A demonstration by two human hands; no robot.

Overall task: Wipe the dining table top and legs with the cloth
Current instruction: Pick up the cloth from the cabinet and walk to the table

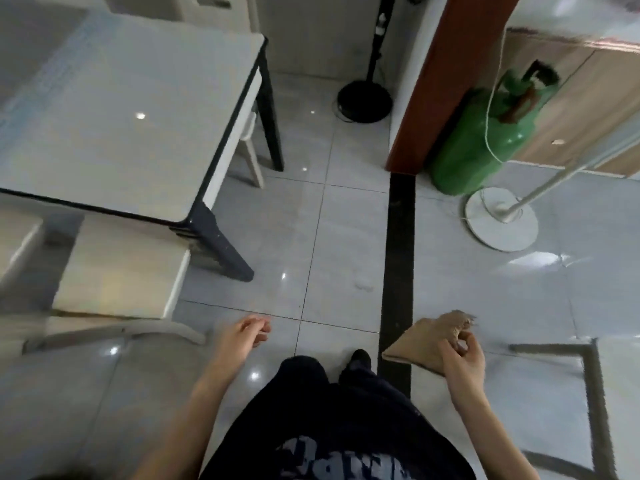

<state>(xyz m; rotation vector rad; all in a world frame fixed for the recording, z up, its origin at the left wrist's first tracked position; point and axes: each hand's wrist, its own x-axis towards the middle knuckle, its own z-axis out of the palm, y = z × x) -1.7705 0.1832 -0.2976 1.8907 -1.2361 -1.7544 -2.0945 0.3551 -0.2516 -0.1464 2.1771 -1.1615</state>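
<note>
The dining table (114, 133) has a pale glossy top with a dark rim and fills the upper left. Its near dark leg (221, 245) slants down to the floor; a far dark leg (272, 126) stands behind. My right hand (462, 358) pinches a tan cloth (420, 341) over the floor at lower right, well away from the table. My left hand (246, 332) hangs loosely curled and holds nothing, right of the chair.
A pale chair (117, 271) is tucked under the table's near edge. A black fan base (365, 97) stands at the back. A green gas cylinder (481, 140) and a white fan base (502, 218) stand at right, beside a red-brown door frame (436, 81). Grey floor tiles lie between.
</note>
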